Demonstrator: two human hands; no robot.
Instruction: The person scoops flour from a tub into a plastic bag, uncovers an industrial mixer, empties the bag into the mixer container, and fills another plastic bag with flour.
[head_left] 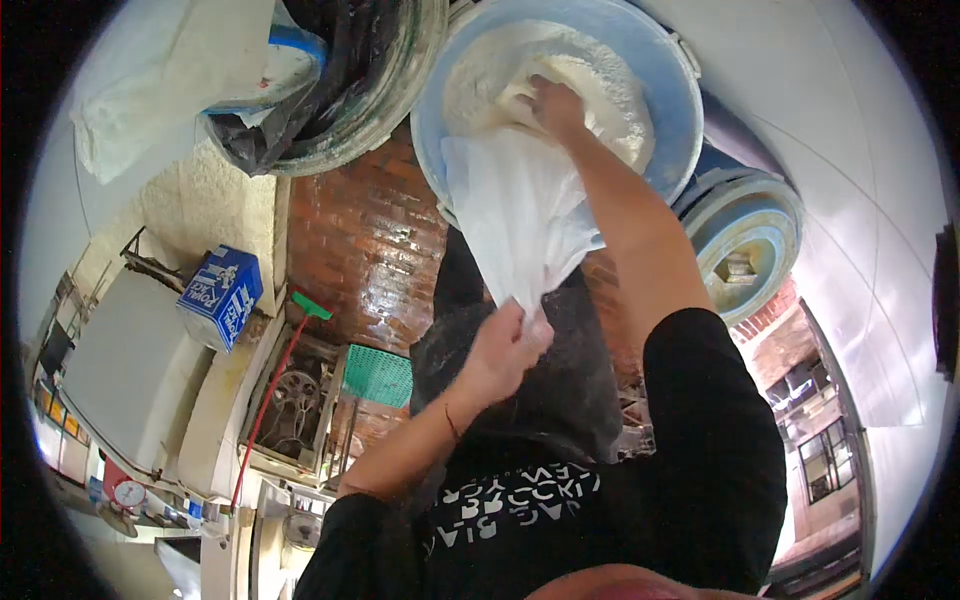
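The person's left hand (508,350) is pinching the gathered end of a white plastic bag (515,190), fingers closing together on the bunched film in front of the dark lower clothing. The bag is stretching away from that fist, widening toward a round blue tub (690,100), where its broad end is lying over the near rim and against the white powder (632,110) heaped inside. The right hand (553,108) is reaching into the tub from the right, its fingers bending down at the powder beside the bag's broad end; whether they are clamping on film or powder, one cannot tell. A thin band is circling the left wrist, and the person is wearing a black printed T-shirt (715,430).

To the right of the tub, a smaller blue container (787,215) is standing close by. A bin with black plastic (345,60) is sitting at the upper left. Below, a green-headed squeegee (312,306) is leaning over the brick floor (345,230), near a blue "Royal Ace" box (225,285).
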